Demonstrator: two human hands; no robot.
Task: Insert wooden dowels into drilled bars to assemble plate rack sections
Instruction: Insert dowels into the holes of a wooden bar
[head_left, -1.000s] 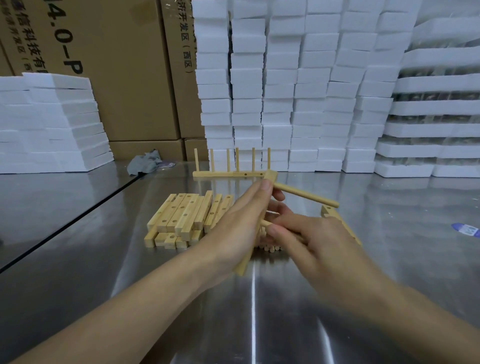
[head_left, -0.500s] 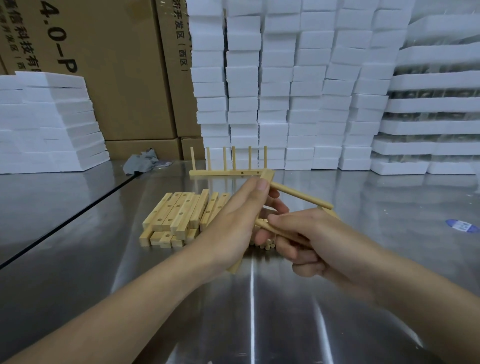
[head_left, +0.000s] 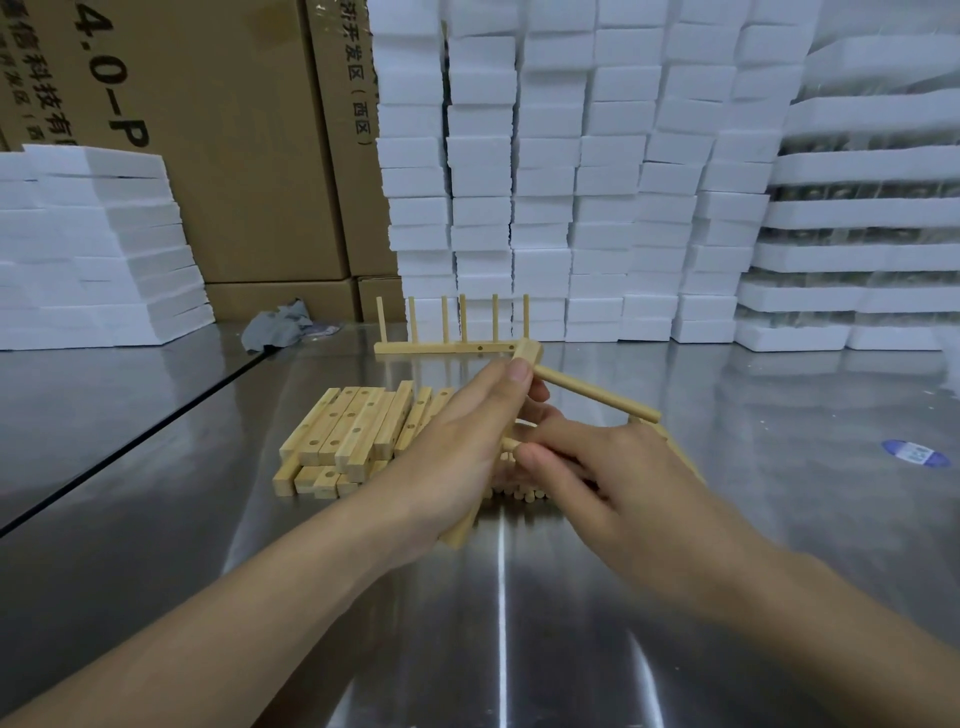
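Observation:
My left hand (head_left: 457, 452) grips a drilled wooden bar (head_left: 527, 352) that slants from near the table up to the far right. One dowel (head_left: 597, 397) sticks out of the bar's top end toward the right. My right hand (head_left: 618, 478) pinches a second dowel (head_left: 511, 444) with its tip at the bar's side, lower down. Loose dowels (head_left: 519, 493) lie on the table under my hands, mostly hidden. A pile of drilled bars (head_left: 353, 431) lies to the left. A finished section (head_left: 457, 335) with several upright dowels stands behind.
The work surface is a shiny steel table (head_left: 498, 623). Another wooden bar (head_left: 675, 447) lies behind my right hand. White foam blocks (head_left: 571, 171) and cardboard boxes (head_left: 218, 140) wall off the back. A grey rag (head_left: 278, 327) and a blue sticker (head_left: 911, 452) lie on the table.
My right hand has shifted slightly with the second dowel against the bar. My left hand keeps the bar in the same slanted pose. The view moved a little closer.

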